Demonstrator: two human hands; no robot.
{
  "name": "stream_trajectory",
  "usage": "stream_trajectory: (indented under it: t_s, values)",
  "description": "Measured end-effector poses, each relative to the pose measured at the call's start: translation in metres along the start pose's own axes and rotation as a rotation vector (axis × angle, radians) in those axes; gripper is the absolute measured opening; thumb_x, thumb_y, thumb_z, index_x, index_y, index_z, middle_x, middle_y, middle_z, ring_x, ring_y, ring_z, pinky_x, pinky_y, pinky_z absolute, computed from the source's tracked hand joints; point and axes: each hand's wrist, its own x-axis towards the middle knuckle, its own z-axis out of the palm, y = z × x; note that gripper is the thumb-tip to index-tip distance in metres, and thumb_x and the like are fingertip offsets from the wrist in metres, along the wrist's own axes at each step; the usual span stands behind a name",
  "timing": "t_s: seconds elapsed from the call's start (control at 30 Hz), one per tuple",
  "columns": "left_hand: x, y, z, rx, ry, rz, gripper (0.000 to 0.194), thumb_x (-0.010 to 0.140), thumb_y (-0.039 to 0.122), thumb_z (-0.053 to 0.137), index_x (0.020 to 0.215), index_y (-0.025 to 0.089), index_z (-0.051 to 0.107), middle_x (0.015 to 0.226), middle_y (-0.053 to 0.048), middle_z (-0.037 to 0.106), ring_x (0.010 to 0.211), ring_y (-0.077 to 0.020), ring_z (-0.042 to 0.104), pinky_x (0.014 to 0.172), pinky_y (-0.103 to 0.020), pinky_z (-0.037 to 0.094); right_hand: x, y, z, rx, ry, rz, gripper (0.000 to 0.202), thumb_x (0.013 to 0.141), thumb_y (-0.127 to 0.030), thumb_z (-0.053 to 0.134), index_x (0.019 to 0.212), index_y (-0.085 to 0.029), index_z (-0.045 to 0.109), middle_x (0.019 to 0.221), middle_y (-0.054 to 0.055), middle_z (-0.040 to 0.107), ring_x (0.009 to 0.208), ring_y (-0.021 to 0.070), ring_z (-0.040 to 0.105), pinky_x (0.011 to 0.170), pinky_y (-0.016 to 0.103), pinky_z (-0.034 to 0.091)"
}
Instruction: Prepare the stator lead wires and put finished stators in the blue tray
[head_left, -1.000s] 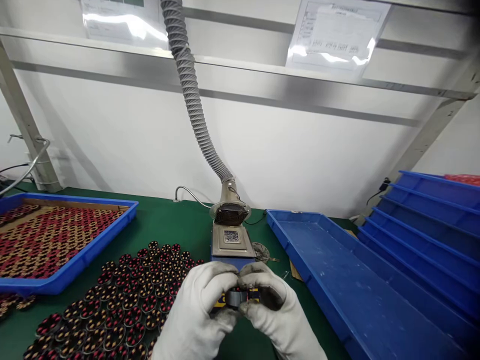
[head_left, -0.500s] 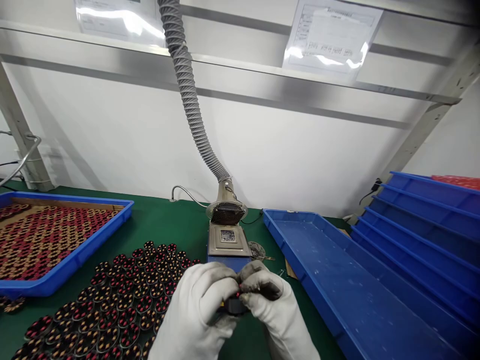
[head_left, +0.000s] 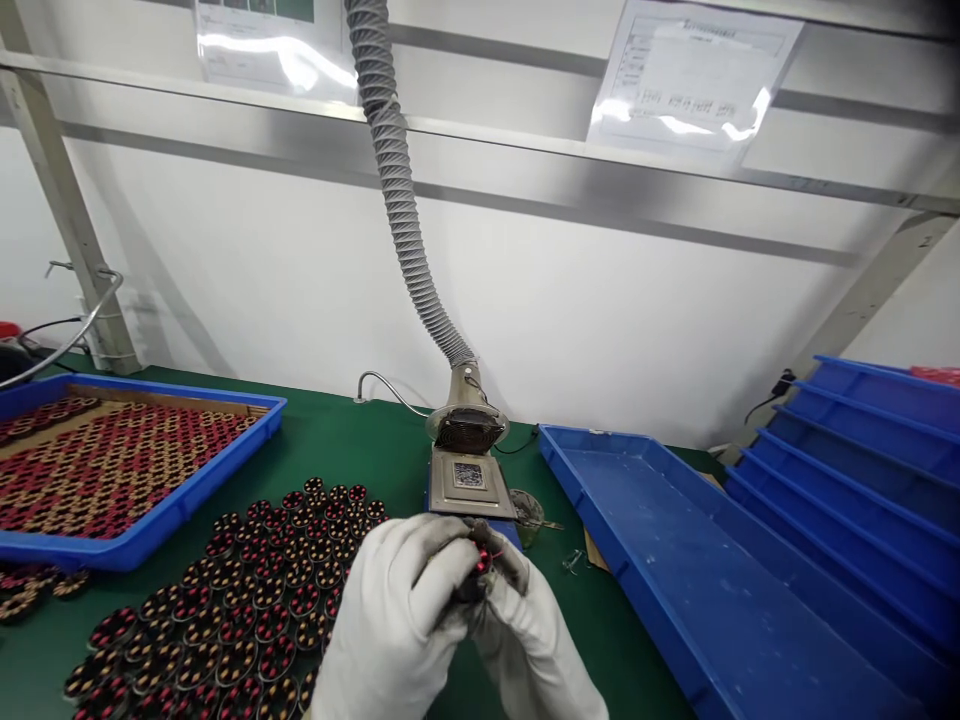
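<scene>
In white gloves with dark-stained fingertips, both my hands meet over a small motor stator (head_left: 482, 562) with red windings and a black rim. My left hand (head_left: 405, 610) is closed around its left side. The thumb and fingers of my right hand (head_left: 529, 615) are pinched at its right edge, where a short thin red wire sticks out. Much of the stator is hidden by my fingers. Just beyond it stands a solder pot (head_left: 491, 493) with a square opening of silvery metal. To the left lie several similar stators (head_left: 274, 595), red-wound and copper-wound.
A blue tray (head_left: 161, 530) on the left holds rows of wound stators. On the right are a long blue tray (head_left: 675, 570) and a stack of blue trays (head_left: 847, 500). A grey fume hose (head_left: 409, 215) hangs over the pot. A small cup (head_left: 527, 512) stands beside it.
My view has shifted slightly, so the bench things appear farther right. My right hand has turned and drawn closer to my left, and more of the stator's red winding shows.
</scene>
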Motion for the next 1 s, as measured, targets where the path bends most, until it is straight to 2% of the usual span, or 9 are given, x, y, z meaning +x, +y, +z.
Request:
stream_trajectory:
  t_s: [0.1,0.2,0.37,0.47,0.53,0.6,0.67,0.83,1.0]
  values:
    - [0.001,-0.005,-0.002,-0.211,-0.087,-0.074,0.029,0.085,0.021,0.049,0.114,0.019,0.049,0.109,-0.008,0.056,0.097,-0.0209,0.052,0.081,-0.035,0.046,-0.003,0.002,0.0,0.112,0.011,0.054,0.03,0.066,-0.025,0.073,0.095,-0.025,0.066,0.091,0.001,0.069,0.079,0.014,0.064,0.082,0.03,0.047]
    - [0.004,-0.013,-0.005,-0.448,-0.134,-0.157,0.025,0.083,0.024,0.054,0.108,0.025,0.055,0.105,-0.005,0.059,0.094,-0.0195,0.056,0.081,-0.031,0.047,-0.004,0.002,-0.003,0.132,0.024,0.099,0.032,0.064,-0.023,0.075,0.095,-0.024,0.066,0.09,0.001,0.069,0.077,0.0119,0.063,0.08,0.028,0.049]
    - [0.005,-0.021,-0.01,-0.787,0.003,-0.401,0.013,0.078,0.024,0.054,0.08,0.021,0.066,0.086,-0.004,0.065,0.087,-0.0202,0.059,0.081,-0.028,0.047,-0.001,0.008,0.002,0.109,-0.018,0.17,0.035,0.06,-0.023,0.078,0.092,-0.019,0.066,0.089,0.003,0.069,0.077,0.0133,0.064,0.081,0.029,0.048]
    - [0.005,-0.018,-0.017,-0.829,0.109,-0.631,0.016,0.079,0.017,0.049,0.079,0.022,0.064,0.09,-0.002,0.065,0.092,-0.0182,0.058,0.081,-0.024,0.047,-0.001,0.01,0.003,0.174,-0.039,0.21,0.032,0.062,-0.025,0.076,0.093,-0.021,0.067,0.084,0.003,0.07,0.072,0.0137,0.064,0.074,0.03,0.051]
    - [0.006,-0.015,-0.021,-0.77,-0.003,-0.625,0.021,0.073,0.012,0.056,0.09,0.024,0.064,0.101,-0.002,0.062,0.098,-0.0182,0.056,0.087,-0.025,0.045,-0.002,0.01,0.0,0.209,-0.033,0.202,0.029,0.066,-0.026,0.074,0.094,-0.022,0.067,0.087,0.004,0.071,0.076,0.015,0.065,0.073,0.029,0.051]
    - [0.006,-0.012,-0.023,-0.692,-0.162,-0.536,0.043,0.063,0.006,0.062,0.101,0.027,0.061,0.111,-0.001,0.058,0.103,-0.0197,0.053,0.093,-0.029,0.042,-0.003,0.011,-0.004,0.229,-0.012,0.179,0.027,0.066,-0.028,0.073,0.092,-0.022,0.068,0.092,0.004,0.07,0.084,0.0159,0.064,0.078,0.029,0.05]
    - [0.005,-0.011,-0.02,-0.648,-0.219,-0.489,0.05,0.062,0.005,0.062,0.105,0.029,0.059,0.114,-0.001,0.056,0.105,-0.0205,0.052,0.094,-0.033,0.041,-0.003,0.012,-0.006,0.231,-0.002,0.172,0.026,0.066,-0.029,0.073,0.091,-0.023,0.068,0.093,0.003,0.07,0.085,0.0155,0.063,0.078,0.028,0.049]
    - [0.004,-0.016,-0.01,-0.847,-0.077,-0.546,0.019,0.07,0.011,0.054,0.081,0.02,0.067,0.092,-0.005,0.065,0.089,-0.0194,0.059,0.08,-0.027,0.049,-0.003,0.012,0.0,0.144,0.03,0.187,0.031,0.064,-0.029,0.075,0.094,-0.022,0.067,0.091,0.003,0.07,0.081,0.0151,0.064,0.078,0.029,0.049]
    - [0.007,-0.016,-0.017,-0.92,0.142,-0.767,0.018,0.072,0.011,0.05,0.079,0.016,0.066,0.087,-0.005,0.067,0.083,-0.0181,0.061,0.075,-0.024,0.05,-0.003,0.013,0.005,0.102,0.064,0.223,0.035,0.061,-0.027,0.077,0.093,-0.021,0.067,0.09,0.004,0.07,0.079,0.0149,0.064,0.082,0.031,0.048]
